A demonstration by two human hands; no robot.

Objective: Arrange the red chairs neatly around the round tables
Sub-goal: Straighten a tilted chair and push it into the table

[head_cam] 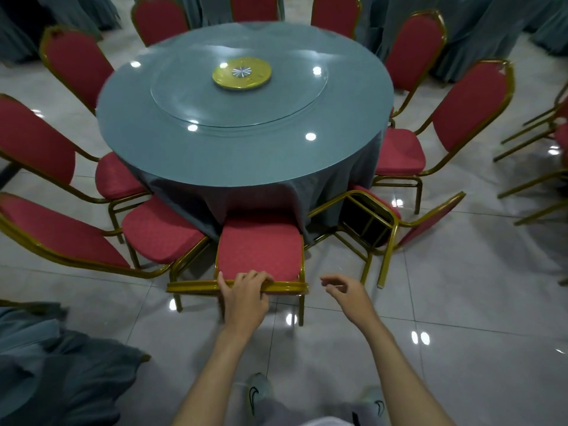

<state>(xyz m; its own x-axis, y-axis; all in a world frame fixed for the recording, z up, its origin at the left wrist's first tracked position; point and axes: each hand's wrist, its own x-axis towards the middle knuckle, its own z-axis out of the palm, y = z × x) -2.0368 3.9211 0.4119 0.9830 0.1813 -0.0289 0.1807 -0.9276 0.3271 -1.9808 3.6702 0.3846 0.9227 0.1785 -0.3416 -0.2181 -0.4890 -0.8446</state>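
A round table [246,161] with a grey-blue cloth and a glass turntable stands ahead, ringed by several red chairs with gold frames. The nearest red chair [261,247] faces the table with its seat partly under the cloth. My left hand [246,290] grips the gold top rail of that chair's back. My right hand [344,292] hovers just right of the rail, fingers loosely curled, holding nothing. To the right, a tipped red chair [384,222] lies on its side with its legs toward the table.
More chair frames [541,155] stand at the right edge. A draped grey-blue table cloth [52,358] fills the lower left. Other clothed tables stand at the back. My shoes [258,392] are on the glossy tiled floor.
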